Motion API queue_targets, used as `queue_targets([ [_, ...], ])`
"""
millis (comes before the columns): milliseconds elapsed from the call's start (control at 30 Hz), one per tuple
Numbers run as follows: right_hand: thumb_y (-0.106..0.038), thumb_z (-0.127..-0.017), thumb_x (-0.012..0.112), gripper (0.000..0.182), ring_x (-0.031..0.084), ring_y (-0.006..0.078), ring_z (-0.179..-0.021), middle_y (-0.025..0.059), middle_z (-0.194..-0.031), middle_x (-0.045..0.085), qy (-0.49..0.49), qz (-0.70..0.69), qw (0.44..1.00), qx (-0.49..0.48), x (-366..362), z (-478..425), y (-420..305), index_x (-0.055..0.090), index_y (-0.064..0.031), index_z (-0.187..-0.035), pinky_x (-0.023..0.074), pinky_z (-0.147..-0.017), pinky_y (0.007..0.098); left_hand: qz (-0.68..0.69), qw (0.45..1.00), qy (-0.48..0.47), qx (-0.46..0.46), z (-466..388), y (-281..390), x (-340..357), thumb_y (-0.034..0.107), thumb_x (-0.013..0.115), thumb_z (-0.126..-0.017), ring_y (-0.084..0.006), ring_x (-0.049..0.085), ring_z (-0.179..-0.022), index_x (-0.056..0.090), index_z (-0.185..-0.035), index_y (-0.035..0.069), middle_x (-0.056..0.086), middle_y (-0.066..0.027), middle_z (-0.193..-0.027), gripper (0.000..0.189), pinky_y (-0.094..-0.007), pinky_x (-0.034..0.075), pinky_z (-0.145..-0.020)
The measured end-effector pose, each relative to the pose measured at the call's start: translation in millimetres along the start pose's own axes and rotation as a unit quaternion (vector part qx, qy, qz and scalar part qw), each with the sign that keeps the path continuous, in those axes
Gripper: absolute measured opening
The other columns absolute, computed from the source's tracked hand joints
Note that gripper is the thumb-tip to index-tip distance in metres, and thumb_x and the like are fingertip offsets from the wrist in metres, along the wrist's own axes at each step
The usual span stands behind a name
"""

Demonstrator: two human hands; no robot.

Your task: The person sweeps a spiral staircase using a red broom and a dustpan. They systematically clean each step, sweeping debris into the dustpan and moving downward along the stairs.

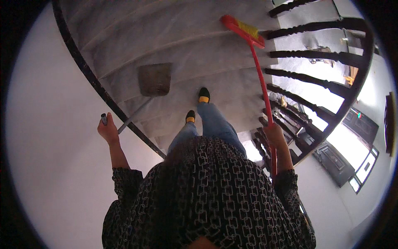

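My left hand (108,129) grips the grey handle of a long-handled dustpan (155,79), with the handle's dark end poking out above my fist. The brownish pan is in front of the steps to my left; whether it touches one I cannot tell. Around the red stick of a broom (260,73) my right hand (274,134) is closed. The red broom head (231,24) with yellow bristles (248,29) is farther along near the railing, tilted, bristles facing the balusters. My feet in dark shoes (204,93) are on the stairs.
Grey stone steps (174,46) curve ahead of me. A dark skirting strip (90,74) borders the white wall (56,124) on the left. Dark turned balusters (311,56) and a curved handrail (357,90) line the right; beyond them lie a bright lower floor and dark doors (334,160).
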State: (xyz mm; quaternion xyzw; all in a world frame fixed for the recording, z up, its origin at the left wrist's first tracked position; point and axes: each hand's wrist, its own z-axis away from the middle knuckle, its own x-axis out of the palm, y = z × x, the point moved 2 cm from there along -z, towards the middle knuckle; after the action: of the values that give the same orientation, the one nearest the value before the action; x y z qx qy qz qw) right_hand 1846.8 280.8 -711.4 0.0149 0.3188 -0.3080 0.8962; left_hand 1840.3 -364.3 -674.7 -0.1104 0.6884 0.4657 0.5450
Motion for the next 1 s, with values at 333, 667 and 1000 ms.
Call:
queue_targets([
  [333, -0.025, -0.072, 0.066, 0.039, 0.058, 0.0394, -0.084, 0.0247, -0.091, 0.057, 0.069, 0.218, 0.959, -0.168, 102, 11, 17, 0.056, 0.0026, -0.098, 0.0479, -0.07, 0.0439, 0.042, 0.998, 0.02, 0.047, 19, 14, -6, 0.027, 0.064, -0.081, -0.0103, 0.037, -0.052, 0.052, -0.063, 0.0, 0.043, 0.0, -0.053, 0.034, -0.0299, 0.031, -0.049],
  [667, -0.01, -0.072, 0.055, 0.027, 0.057, 0.0466, -0.081, 0.0271, -0.08, 0.059, -0.067, 0.062, 0.969, -0.23, 221, 125, -48, 0.049, -0.0007, -0.096, 0.0457, -0.069, 0.0517, 0.035, 0.996, 0.013, 0.082, 10, -9, -5, 0.039, 0.063, -0.077, -0.0273, 0.053, -0.062, 0.059, -0.073, -0.003, 0.057, -0.0146, -0.065, 0.042, -0.0382, 0.042, -0.062],
  [1000, -0.014, -0.072, 0.064, 0.033, 0.058, 0.0435, -0.085, 0.025, -0.084, 0.06, 0.098, 0.009, 0.991, -0.092, 151, 160, 16, 0.05, -0.0029, -0.1, 0.0472, -0.071, 0.0458, 0.182, 0.982, -0.036, 0.026, 100, -87, -72, 0.026, 0.068, -0.078, -0.0088, 0.036, -0.056, 0.054, -0.065, 0.001, 0.041, 0.004, -0.058, 0.032, -0.0279, 0.03, -0.05],
])
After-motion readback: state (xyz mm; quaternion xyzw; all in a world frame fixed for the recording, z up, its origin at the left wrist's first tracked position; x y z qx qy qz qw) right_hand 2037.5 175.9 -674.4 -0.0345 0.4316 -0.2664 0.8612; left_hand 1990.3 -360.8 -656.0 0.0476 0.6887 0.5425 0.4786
